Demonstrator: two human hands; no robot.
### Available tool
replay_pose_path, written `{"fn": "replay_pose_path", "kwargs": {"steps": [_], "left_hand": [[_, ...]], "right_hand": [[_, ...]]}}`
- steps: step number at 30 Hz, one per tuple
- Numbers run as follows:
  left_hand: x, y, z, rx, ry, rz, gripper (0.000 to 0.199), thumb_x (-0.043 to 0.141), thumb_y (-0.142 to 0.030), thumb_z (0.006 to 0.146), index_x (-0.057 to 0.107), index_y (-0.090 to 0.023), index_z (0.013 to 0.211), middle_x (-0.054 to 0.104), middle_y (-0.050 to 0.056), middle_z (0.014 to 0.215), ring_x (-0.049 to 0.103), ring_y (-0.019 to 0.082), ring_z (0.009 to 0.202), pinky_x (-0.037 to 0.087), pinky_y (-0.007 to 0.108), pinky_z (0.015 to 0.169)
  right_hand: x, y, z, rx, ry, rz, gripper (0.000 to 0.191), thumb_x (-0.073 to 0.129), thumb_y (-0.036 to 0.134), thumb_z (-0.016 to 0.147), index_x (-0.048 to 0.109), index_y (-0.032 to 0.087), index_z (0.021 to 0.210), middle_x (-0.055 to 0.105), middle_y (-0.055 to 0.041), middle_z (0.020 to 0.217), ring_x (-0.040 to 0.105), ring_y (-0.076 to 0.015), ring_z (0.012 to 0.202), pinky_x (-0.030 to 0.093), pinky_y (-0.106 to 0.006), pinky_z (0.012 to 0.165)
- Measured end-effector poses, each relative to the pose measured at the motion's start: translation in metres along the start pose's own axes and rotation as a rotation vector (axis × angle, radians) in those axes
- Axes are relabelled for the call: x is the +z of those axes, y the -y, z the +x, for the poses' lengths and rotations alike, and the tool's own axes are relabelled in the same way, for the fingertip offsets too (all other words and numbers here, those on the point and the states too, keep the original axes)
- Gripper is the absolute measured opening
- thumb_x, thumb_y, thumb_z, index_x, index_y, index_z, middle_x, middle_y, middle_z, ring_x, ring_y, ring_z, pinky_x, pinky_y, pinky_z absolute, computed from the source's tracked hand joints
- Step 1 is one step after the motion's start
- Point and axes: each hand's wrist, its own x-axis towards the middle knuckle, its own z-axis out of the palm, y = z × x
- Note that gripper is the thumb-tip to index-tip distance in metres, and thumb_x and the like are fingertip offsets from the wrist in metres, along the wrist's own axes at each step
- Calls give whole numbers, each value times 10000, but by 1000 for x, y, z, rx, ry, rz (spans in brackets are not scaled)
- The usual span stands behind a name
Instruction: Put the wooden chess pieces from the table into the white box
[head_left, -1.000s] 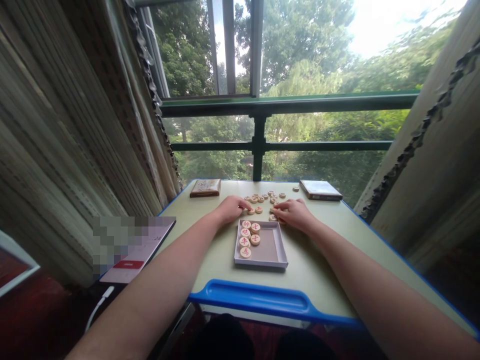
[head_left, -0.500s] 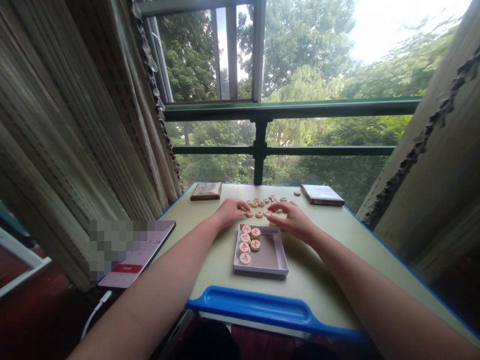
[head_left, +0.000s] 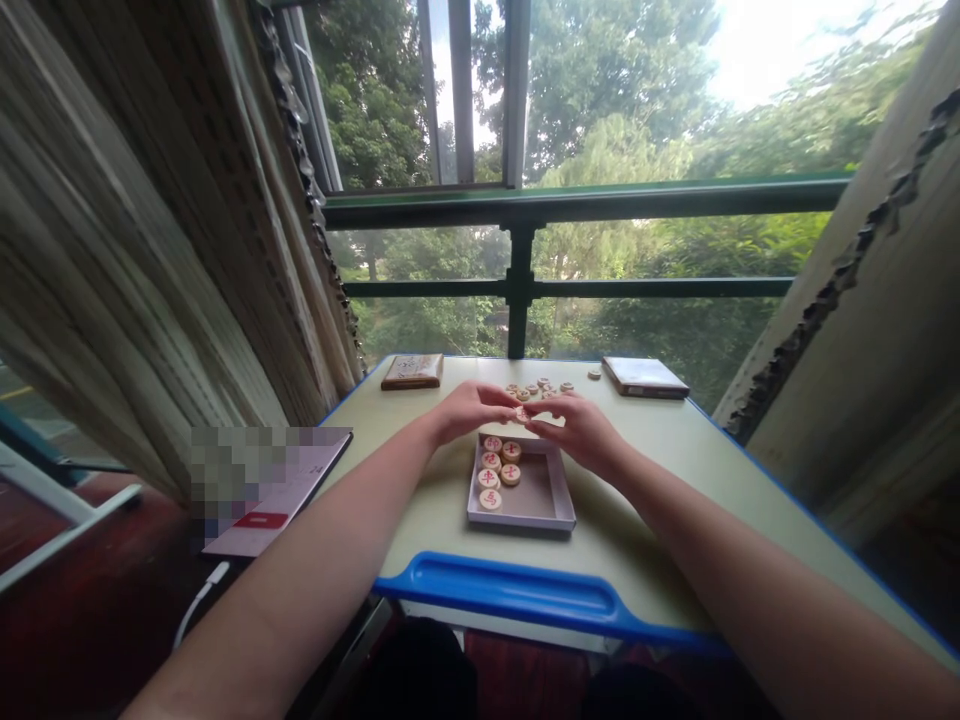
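Just beyond the shallow box (head_left: 559, 490), my left hand (head_left: 474, 410) and my right hand (head_left: 576, 425) meet, with fingertips closed on round wooden pieces (head_left: 522, 412) marked in red. The fingers partly cover the pieces, so how many there are cannot be told. In the left part of the box lie several round pieces with red characters (head_left: 489, 478), in two columns. Behind my hands, more round pieces (head_left: 543, 384) are scattered on the table.
A brown-edged box (head_left: 412, 371) lies at the table's far left, and a flat white-topped case (head_left: 645, 377) at the far right. One loose piece (head_left: 594, 375) is beside the case. A blue tray edge (head_left: 517, 590) runs along the front.
Both hands have come together at the middle, and the row of red pieces between them is now gathered in the fingers. The view has tilted slightly down.
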Motion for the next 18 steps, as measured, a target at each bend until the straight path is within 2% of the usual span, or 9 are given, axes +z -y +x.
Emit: {"fn": "replay_pose_path", "kwargs": {"steps": [5,12,18], "left_hand": [[2,0,-1,27,63,-44,366,787,-206,536,690,-108,875,704,96,868,643,180,809,480,363,840],[2,-1,-1,30,54,-61,389,795,-246,525,701,-108,876,707,99,882,640,193,838,458,373,870],[-3,-3,-3,-21,50,54,408,790,-288,529,714,-114,889,708,98,851,619,174,774,462,331,792]], "right_hand": [[-4,1,-1,10,-4,23,220,629,337,739,711,228,911,703,-36,844,558,-180,754,421,-280,656],[-2,-4,1,-6,9,55,243,630,342,732,702,201,915,695,-45,828,545,-157,701,405,-261,602],[-2,2,0,12,48,79,226,603,368,752,699,203,873,694,-38,856,541,-145,687,405,-264,618]]}}
